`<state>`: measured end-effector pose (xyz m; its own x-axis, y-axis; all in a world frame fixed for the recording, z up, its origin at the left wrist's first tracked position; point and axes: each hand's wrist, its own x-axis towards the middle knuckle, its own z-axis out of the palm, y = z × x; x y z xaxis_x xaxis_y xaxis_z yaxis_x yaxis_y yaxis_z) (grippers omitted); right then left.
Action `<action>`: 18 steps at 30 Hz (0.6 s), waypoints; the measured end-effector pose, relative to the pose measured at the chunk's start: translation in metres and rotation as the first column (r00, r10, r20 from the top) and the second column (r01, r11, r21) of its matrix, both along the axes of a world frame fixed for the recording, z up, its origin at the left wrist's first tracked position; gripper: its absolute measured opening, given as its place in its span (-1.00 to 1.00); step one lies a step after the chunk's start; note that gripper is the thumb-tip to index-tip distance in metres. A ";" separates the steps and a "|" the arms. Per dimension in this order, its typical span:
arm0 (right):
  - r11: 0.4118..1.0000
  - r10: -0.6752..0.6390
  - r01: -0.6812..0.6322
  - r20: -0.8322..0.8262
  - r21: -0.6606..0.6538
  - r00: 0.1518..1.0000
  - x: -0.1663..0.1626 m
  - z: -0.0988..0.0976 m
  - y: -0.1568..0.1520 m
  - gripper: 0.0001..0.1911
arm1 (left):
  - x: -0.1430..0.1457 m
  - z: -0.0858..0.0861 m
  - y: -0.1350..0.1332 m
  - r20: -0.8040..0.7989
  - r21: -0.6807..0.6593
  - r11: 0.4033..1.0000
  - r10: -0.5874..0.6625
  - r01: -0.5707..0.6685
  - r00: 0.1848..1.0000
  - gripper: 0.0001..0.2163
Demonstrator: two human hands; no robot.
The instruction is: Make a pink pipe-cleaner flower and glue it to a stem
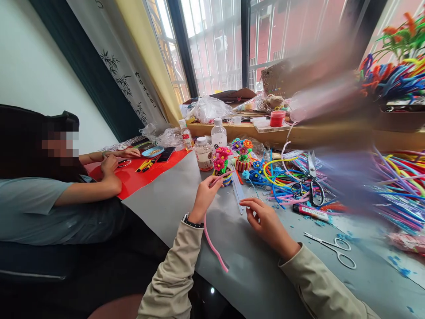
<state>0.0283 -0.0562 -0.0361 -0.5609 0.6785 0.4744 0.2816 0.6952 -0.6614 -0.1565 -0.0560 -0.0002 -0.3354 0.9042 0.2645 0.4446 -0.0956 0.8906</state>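
pink pipe cleaner trails from the curled, pinching left hand.

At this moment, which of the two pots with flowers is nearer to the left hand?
The potted pink flowers, just beyond the left hand. The other pot, striped red and holding an orange flower, stands farther back.

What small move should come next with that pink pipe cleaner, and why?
Probably bring the right hand across to the pink pipe cleaner: the left hand alone pinches it, its long tail trails free, and the right hand appears empty.
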 end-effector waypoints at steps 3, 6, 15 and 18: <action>0.999 -0.024 0.024 0.017 -0.038 1.000 -0.001 0.000 -0.002 -0.76 | 0.004 0.012 -0.009 0.221 0.018 1.000 -0.029 0.026 0.975 -0.73; 0.992 -0.011 0.011 0.000 -0.123 1.000 -0.001 0.004 -0.005 -0.80 | 0.013 0.021 -0.018 0.369 0.082 0.995 -0.079 0.052 0.926 -0.72; 0.882 0.152 -0.152 -0.034 -0.446 0.988 0.038 0.021 -0.026 -0.79 | 0.093 0.029 -0.020 0.684 0.131 0.938 -0.320 0.320 0.656 -0.68; 0.924 0.071 -0.032 0.089 -0.381 0.994 0.077 0.026 -0.025 -0.83 | 0.121 0.031 -0.015 0.718 0.154 0.896 -0.391 0.416 0.575 -0.70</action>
